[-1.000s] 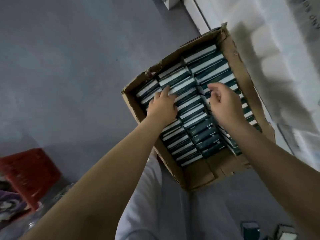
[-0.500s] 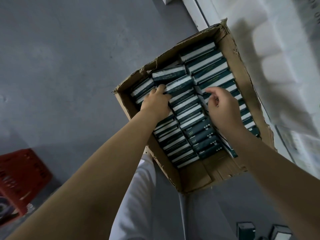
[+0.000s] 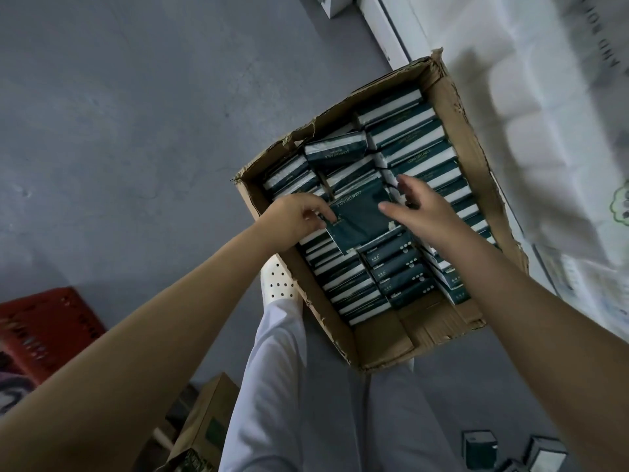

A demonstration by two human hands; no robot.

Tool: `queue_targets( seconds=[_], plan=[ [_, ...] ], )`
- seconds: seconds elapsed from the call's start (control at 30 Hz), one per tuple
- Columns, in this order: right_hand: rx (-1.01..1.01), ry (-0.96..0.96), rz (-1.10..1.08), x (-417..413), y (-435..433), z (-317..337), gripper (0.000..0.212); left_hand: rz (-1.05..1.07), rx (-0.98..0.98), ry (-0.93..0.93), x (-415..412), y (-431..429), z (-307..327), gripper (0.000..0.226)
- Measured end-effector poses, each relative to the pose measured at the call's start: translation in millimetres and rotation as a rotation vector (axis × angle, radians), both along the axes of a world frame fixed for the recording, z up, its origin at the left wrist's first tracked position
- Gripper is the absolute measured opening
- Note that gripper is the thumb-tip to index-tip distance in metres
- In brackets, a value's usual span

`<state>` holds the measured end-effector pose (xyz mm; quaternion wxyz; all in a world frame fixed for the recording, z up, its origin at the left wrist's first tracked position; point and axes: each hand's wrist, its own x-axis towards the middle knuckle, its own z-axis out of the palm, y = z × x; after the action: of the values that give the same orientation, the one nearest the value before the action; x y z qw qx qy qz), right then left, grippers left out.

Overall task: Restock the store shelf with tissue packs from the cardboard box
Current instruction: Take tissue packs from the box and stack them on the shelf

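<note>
One tissue pack (image 3: pixel 360 216) is pinched by the left hand (image 3: pixel 296 216) above the rows in the cardboard box (image 3: pixel 454 107); the right hand (image 3: pixel 422 212) hovers just beside it, fingers loosely spread.

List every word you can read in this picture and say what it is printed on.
"COMFORTABLE": on the dark green tissue pack held by the left hand.
Small print on the packs in the brown cardboard box: too blurred.
Grey letters on the white wrapping, top right: unreadable.
</note>
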<state>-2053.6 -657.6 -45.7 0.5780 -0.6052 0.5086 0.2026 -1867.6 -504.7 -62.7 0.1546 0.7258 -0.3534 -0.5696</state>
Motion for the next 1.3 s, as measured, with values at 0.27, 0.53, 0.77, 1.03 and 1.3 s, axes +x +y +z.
queue_targets(
  seconds=[0.27,0.53,0.77,1.03,1.3],
  plan=[
    [0.142,0.005,-0.169,-9.1,3.4,-18.5,0.058,-0.081,0.027,0.075,1.3,-19.1,-1.6,0.013],
    [0.089,-0.023,-0.355,-29.0,-2.0,-23.6,0.052,-0.245,-0.044,-0.497,7.2,-50.1,-18.7,0.036],
    [0.136,0.003,-0.382,-41.2,-10.4,-34.3,0.037,-0.324,0.247,-0.476,12.1,-59.6,-46.6,0.042],
    [0.058,-0.073,-0.612,-41.5,-13.8,-6.4,0.027,-0.185,0.227,-0.404,-7.2,-36.4,-26.6,0.034],
    [-0.056,-0.070,-0.739,-36.3,3.7,115.5,0.025,0.048,0.201,-0.239,-31.3,-0.4,95.2,0.040]
  ],
)
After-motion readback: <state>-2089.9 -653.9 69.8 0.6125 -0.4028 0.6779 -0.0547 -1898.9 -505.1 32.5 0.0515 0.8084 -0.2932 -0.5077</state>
